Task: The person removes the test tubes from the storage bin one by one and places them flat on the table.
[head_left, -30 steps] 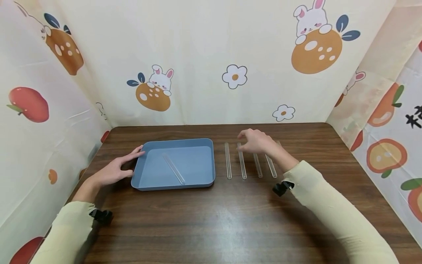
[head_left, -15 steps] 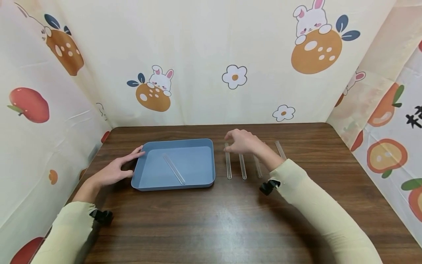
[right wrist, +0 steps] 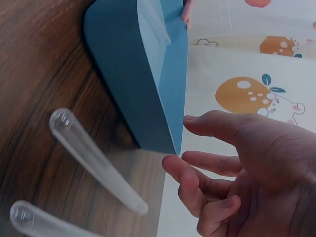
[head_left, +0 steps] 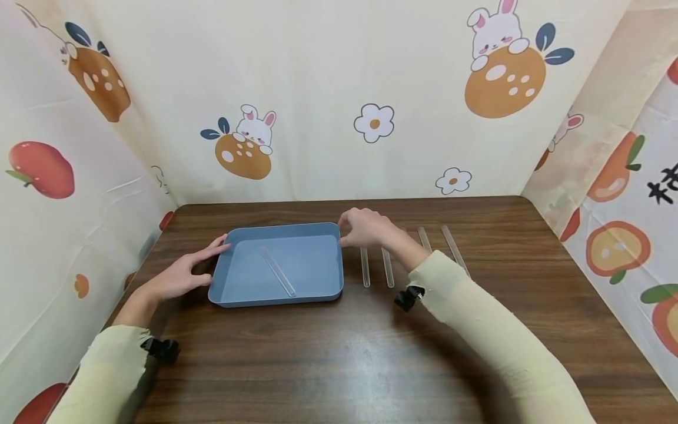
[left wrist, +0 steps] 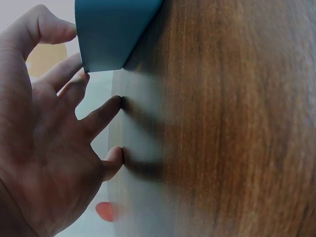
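A blue tray (head_left: pixel 318 254) rests on the table with one clear test tube (head_left: pixel 278 272) lying slantwise in it. At the tray's left side, my left hand (head_left: pixel 180 274) has spread fingers touching its edge; in the left wrist view, two lower fingertips reach the tabletop. My right hand (head_left: pixel 365 228) is at the far right corner of the tray, thumb and fingertips right at the rim (right wrist: pixel 170 126), loosely bent with nothing between them. Just below that hand, several more clear tubes (head_left: pixel 365 268) lie side by side, partly hidden by the right hand and forearm.
The brown wooden table (head_left: pixel 328 365) ends at a back edge against a printed curtain (head_left: pixel 318 70). Curtains also stand at the left and right sides. A black wrist camera (head_left: pixel 161 348) sits on the left sleeve, another camera (head_left: pixel 409 298) on the right.
My right hand has moved left across the row of tubes to the tray's right rim, uncovering the tubes farther right. The left hand and the tray have stayed in place.
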The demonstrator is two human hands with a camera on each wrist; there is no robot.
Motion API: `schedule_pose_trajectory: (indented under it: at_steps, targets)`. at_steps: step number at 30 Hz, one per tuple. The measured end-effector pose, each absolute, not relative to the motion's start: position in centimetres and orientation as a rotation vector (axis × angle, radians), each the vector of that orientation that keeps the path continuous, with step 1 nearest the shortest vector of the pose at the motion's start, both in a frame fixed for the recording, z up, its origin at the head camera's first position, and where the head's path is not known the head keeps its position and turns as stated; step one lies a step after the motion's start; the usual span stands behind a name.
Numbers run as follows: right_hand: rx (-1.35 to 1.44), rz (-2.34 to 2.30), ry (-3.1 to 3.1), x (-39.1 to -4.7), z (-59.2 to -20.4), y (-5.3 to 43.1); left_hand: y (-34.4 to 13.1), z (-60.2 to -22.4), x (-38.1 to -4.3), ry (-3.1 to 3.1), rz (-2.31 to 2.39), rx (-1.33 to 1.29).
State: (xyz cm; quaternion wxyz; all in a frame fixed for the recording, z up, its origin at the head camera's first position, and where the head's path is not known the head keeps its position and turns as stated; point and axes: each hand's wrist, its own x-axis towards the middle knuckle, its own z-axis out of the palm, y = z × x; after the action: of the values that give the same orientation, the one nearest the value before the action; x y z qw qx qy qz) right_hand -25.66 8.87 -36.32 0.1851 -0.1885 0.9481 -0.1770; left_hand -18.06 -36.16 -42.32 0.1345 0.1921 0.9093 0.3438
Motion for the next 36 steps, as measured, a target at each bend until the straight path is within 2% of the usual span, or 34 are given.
schedule_pose_trajectory:
  at_steps: [22, 29, 30, 36]
  targets:
    - [-0.623, -0.421, 2.595, -25.6, -35.6, 1.9, -36.3, -42.3, -18.1, 2.635, 1.004, 0.568]
    - [-0.622, -0.42, 2.55, -25.8, -36.1, -0.2, -36.3, -42.3, -18.2, 2.638, 0.997, 0.564]
    - [-0.625, -0.427, 2.552, -26.9, -37.6, -0.7, -36.3, -42.3, -18.2, 2.639, 0.997, 0.563]
    - [-0.634, -0.44, 2.526, -26.9, -37.8, -1.8, -36.3, -42.5, -18.2, 2.643, 0.99, 0.554]
